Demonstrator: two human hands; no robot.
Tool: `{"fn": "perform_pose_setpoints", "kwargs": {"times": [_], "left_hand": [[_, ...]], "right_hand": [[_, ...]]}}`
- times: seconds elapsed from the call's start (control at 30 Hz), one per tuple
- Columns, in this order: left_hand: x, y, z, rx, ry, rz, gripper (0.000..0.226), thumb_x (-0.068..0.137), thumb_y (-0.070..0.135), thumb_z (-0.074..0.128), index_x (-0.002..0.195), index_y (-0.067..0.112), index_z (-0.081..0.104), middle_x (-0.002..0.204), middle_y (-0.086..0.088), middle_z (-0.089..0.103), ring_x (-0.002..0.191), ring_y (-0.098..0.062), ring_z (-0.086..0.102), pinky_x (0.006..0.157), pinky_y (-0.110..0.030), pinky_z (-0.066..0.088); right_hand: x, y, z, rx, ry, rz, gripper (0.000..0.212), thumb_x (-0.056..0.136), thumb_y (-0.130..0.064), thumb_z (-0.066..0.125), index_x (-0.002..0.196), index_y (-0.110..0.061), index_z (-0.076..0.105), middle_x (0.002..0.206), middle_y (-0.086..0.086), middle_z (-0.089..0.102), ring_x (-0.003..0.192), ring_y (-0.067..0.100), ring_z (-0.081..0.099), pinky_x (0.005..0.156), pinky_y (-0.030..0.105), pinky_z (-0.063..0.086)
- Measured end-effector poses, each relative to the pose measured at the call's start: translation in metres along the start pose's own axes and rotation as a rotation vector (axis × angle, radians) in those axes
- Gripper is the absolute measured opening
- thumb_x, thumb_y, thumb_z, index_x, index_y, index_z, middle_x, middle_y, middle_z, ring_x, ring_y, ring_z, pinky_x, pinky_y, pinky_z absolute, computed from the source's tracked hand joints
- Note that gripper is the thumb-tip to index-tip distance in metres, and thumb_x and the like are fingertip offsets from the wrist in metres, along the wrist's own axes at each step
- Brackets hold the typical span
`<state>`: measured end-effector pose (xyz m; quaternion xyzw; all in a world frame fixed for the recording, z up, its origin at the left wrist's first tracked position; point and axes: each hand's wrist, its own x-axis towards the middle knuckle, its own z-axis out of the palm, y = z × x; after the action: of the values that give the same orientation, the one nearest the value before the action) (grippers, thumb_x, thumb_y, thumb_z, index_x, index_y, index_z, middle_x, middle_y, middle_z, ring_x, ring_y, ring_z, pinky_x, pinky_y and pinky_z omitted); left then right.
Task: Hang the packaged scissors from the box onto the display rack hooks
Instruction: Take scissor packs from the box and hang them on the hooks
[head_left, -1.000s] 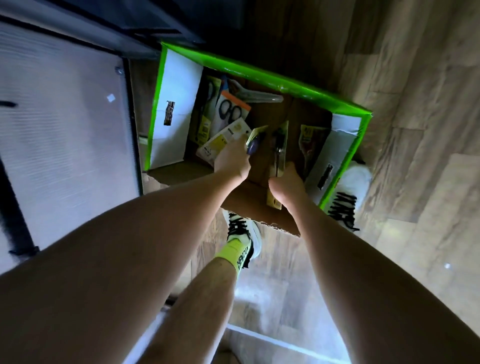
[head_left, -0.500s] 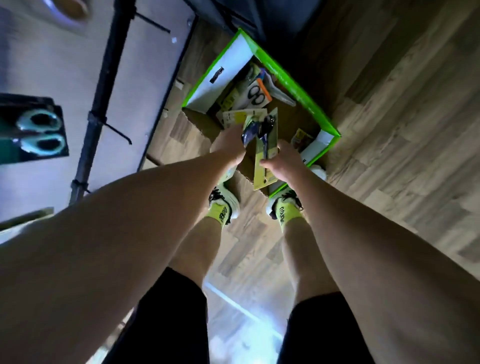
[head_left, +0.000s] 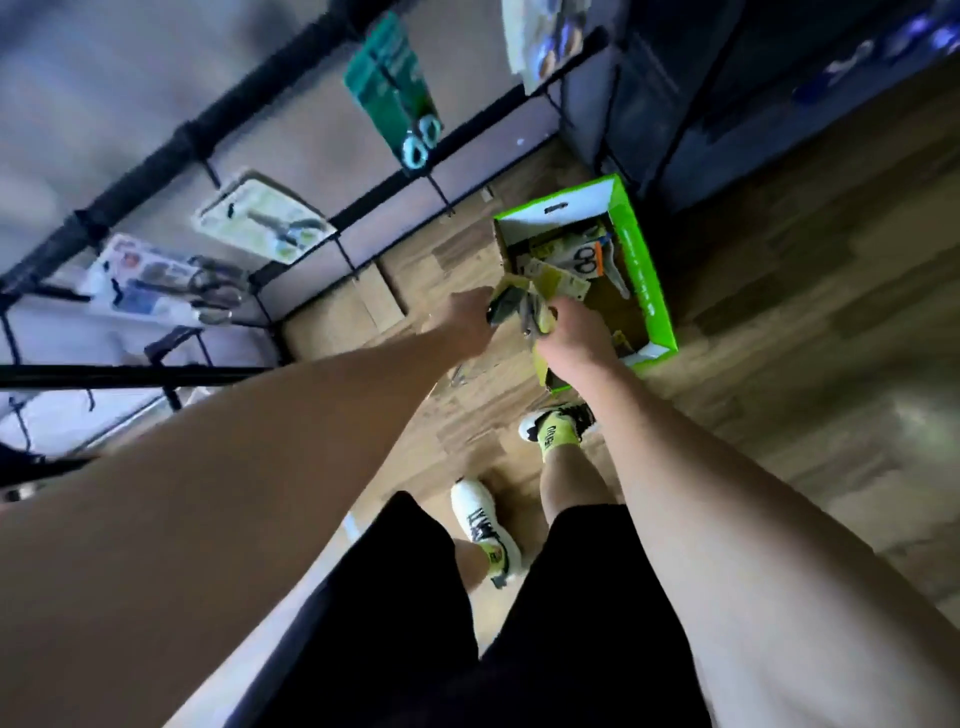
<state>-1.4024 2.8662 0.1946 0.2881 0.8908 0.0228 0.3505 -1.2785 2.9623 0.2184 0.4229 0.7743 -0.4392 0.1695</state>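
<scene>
My left hand (head_left: 467, 325) grips a yellow-carded scissors pack (head_left: 506, 304) and my right hand (head_left: 574, 340) grips another yellow-carded scissors pack (head_left: 543, 374), both lifted just left of the green box (head_left: 644, 275) on the floor. More packaged scissors (head_left: 582, 260) lie inside the box. The black display rack (head_left: 218, 124) fills the upper left, with a green pack (head_left: 395, 93), a clear pack (head_left: 265, 218) and further scissors packs (head_left: 166, 283) hanging on its hooks. The frame is blurred.
Wooden floor (head_left: 805, 312) spreads right of the box. Dark shelving (head_left: 727, 93) stands behind the box. A cardboard piece (head_left: 343, 312) lies by the rack's foot. My feet in white shoes (head_left: 483, 530) stand below the hands.
Both hands have lifted their scissors packs out of the box and up. The view has swung up and left, bringing the rack and its hanging packs into sight.
</scene>
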Motion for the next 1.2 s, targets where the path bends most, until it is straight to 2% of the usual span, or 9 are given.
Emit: {"fn": "perform_pose_setpoints", "kwargs": {"times": [0.07,0.13,0.2,0.4,0.5,0.6,0.87,0.97,1.2], "left_hand": [[-0.031,-0.013,-0.021,-0.013,-0.016,0.007,0.021,0.088,0.011,0.051,0.106,0.015,0.061,0.101,-0.012,0.066,0.093,-0.031,0.063,0.074,-0.035,0.052],[-0.064,-0.035,-0.048,-0.031,0.0,0.007,0.023,0.082,0.007,0.053,0.102,0.014,0.062,0.1,-0.012,0.067,0.096,-0.03,0.064,0.08,-0.035,0.054],[-0.092,-0.054,-0.079,-0.054,0.054,0.021,0.031,0.08,0.006,0.054,0.108,0.013,0.062,0.103,-0.014,0.066,0.098,-0.033,0.064,0.082,-0.037,0.054],[-0.179,-0.089,-0.171,-0.001,0.186,-0.008,0.03,0.086,0.005,0.053,0.115,0.011,0.058,0.099,-0.013,0.063,0.094,-0.033,0.064,0.068,-0.033,0.051],[-0.217,-0.106,-0.195,-0.011,0.213,-0.057,0.033,0.088,0.002,0.05,0.12,0.009,0.055,0.087,-0.009,0.056,0.087,-0.03,0.061,0.063,-0.03,0.045],[-0.246,-0.118,-0.217,-0.031,0.285,-0.056,0.033,0.086,0.006,0.054,0.118,0.01,0.059,0.092,-0.012,0.064,0.084,-0.03,0.063,0.064,-0.029,0.046],[-0.271,-0.109,-0.264,-0.055,0.355,0.0,0.025,0.086,0.012,0.055,0.11,0.008,0.06,0.094,-0.011,0.063,0.079,-0.026,0.059,0.064,-0.032,0.043],[-0.271,-0.093,-0.276,-0.067,0.378,0.029,0.021,0.086,0.017,0.06,0.105,0.01,0.063,0.09,-0.01,0.064,0.082,-0.028,0.061,0.065,-0.029,0.042],[-0.246,-0.051,-0.301,-0.035,0.41,0.074,0.025,0.083,0.015,0.062,0.108,0.016,0.062,0.095,-0.004,0.07,0.075,-0.021,0.058,0.067,-0.026,0.045]], "right_hand": [[-0.033,-0.034,-0.004,-0.022,-0.016,-0.009,0.027,0.097,-0.012,0.053,0.123,-0.013,0.054,0.121,0.015,0.061,0.093,0.041,0.067,0.06,0.033,0.055],[-0.069,-0.074,-0.005,-0.012,-0.05,-0.013,0.033,0.098,-0.007,0.047,0.131,-0.016,0.047,0.129,0.016,0.052,0.077,0.042,0.067,0.037,0.032,0.052],[-0.102,-0.113,-0.005,-0.011,-0.069,-0.058,0.03,0.098,-0.006,0.047,0.127,-0.016,0.044,0.128,0.018,0.048,0.062,0.04,0.065,0.033,0.033,0.049],[-0.173,-0.206,-0.009,-0.152,-0.164,-0.202,0.038,0.092,0.0,0.056,0.125,-0.011,0.04,0.124,0.019,0.045,0.081,0.048,0.065,0.034,0.034,0.05],[-0.201,-0.236,-0.009,-0.352,-0.127,-0.303,0.041,0.09,-0.001,0.044,0.128,-0.015,0.038,0.112,0.016,0.053,0.072,0.039,0.068,0.058,0.046,0.058],[-0.218,-0.26,-0.012,-0.468,0.041,-0.407,0.041,0.089,-0.003,0.05,0.129,-0.008,0.04,0.12,0.021,0.059,0.104,0.038,0.062,0.081,0.041,0.05],[-0.231,-0.286,-0.051,-0.405,0.294,-0.552,0.018,0.094,-0.015,0.052,0.108,-0.008,0.063,0.108,0.023,0.066,0.103,0.042,0.061,0.074,0.039,0.046],[-0.225,-0.288,-0.074,-0.416,0.275,-0.578,0.031,0.102,-0.017,0.043,0.13,-0.012,0.055,0.125,0.023,0.06,0.112,0.041,0.056,0.082,0.041,0.044],[-0.2,-0.285,-0.132,-0.401,0.197,-0.557,0.024,0.097,-0.006,0.042,0.12,-0.012,0.048,0.105,0.019,0.06,0.093,0.039,0.062,0.081,0.051,0.054]]}}
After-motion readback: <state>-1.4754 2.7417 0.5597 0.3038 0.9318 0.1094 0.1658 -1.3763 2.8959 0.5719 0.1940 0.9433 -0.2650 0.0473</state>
